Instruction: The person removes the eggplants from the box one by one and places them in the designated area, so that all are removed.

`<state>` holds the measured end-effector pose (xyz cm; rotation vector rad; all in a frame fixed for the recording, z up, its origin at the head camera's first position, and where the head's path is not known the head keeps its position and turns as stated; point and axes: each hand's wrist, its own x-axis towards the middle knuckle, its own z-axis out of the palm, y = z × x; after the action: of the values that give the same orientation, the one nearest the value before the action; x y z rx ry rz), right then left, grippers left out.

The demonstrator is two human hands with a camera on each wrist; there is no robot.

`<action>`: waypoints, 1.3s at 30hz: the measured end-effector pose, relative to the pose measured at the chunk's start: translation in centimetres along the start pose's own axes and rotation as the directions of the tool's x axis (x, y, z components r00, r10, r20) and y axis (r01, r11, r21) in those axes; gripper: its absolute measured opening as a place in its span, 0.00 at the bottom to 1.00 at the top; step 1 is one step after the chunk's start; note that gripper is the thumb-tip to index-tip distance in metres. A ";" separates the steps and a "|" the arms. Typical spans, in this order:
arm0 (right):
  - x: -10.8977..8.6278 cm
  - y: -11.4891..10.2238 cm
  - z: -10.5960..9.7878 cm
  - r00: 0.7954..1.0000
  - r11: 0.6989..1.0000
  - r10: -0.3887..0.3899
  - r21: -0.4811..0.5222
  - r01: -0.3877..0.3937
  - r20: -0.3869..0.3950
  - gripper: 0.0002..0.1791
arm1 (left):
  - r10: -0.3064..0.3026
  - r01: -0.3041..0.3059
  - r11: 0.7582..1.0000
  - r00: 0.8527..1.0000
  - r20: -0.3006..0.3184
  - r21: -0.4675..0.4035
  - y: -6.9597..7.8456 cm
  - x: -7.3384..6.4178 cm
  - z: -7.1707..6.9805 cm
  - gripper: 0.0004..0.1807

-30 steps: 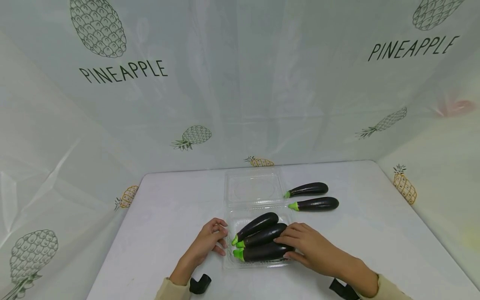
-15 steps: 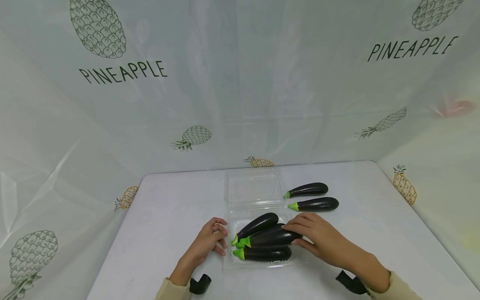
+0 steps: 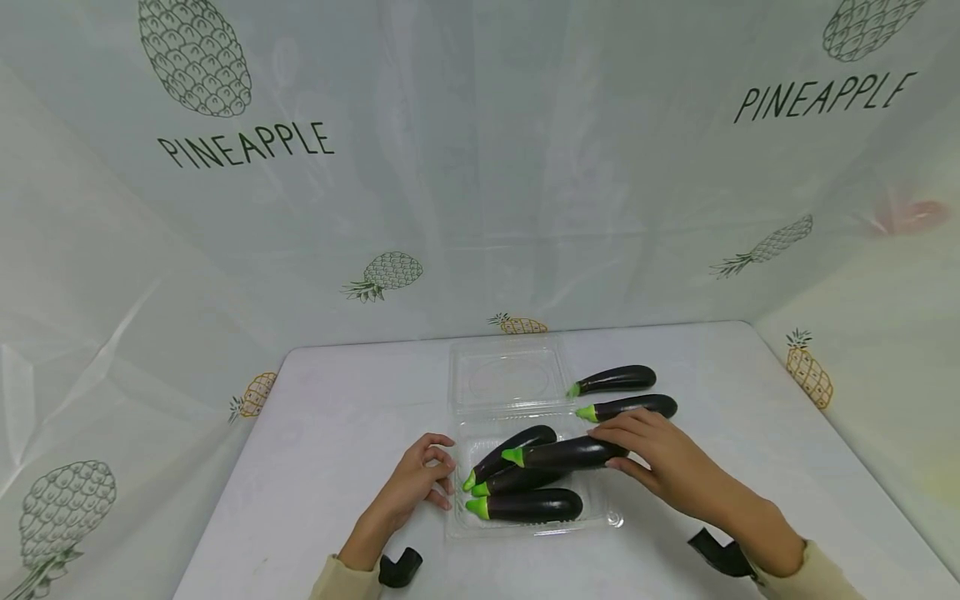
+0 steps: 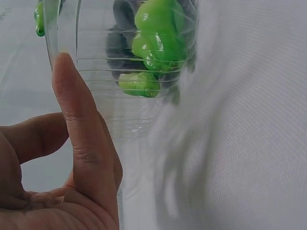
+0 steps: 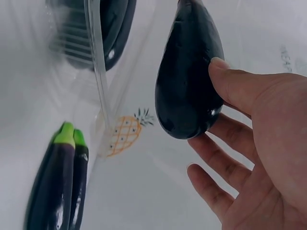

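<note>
My right hand (image 3: pixel 660 458) pinches the blunt end of a dark eggplant (image 3: pixel 566 454), thumb on one side and fingers on the other. In the right wrist view this eggplant (image 5: pixel 187 72) is raised beside the container wall. Below it, three more eggplants lie in the clear plastic clamshell container (image 3: pixel 600 504): one at the back (image 3: pixel 521 442), one partly covered in the middle, one at the front (image 3: pixel 534 506). At the container's left side my left hand (image 3: pixel 420 475) rests with loosely bent fingers, an index fingertip (image 4: pixel 64 64) at the wall. Green stem ends (image 4: pixel 158 33) show through the plastic.
The container's lid (image 3: pixel 506 375) lies folded back behind the base. To its right, two eggplants lie on the white table (image 3: pixel 360 392), one farther back (image 3: pixel 615 378) and one nearer (image 3: pixel 630 407). A pineapple-printed sheet (image 3: pixel 480 167) hangs behind the table.
My right hand has lifted an eggplant from the front of the container and carried it back and to the right, uncovering the front eggplant. The left hand stays put.
</note>
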<state>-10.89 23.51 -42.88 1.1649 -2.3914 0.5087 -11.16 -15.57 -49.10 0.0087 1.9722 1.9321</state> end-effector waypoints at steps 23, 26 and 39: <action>-2.1 1.8 -1.6 0.990 0.990 0.139 -0.032 -0.138 0.021 0.30 | 0.004 -0.004 1.000 1.000 -0.017 0.018 0.0 -0.1 0.2 0.22; -2.4 2.0 -1.7 0.989 0.988 0.150 -0.044 -0.149 0.018 0.30 | 0.006 -0.006 1.000 1.000 -0.016 0.020 -0.1 -0.1 0.1 0.22; -3.8 3.4 -2.7 0.985 0.984 0.166 -0.063 -0.168 -0.045 0.30 | 0.004 -0.003 1.000 1.000 -0.024 0.018 0.1 -0.2 0.2 0.22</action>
<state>-10.94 29.32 -43.06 0.9228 -2.4650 0.4964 -10.96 -15.43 -48.99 -0.0062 2.0062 1.9252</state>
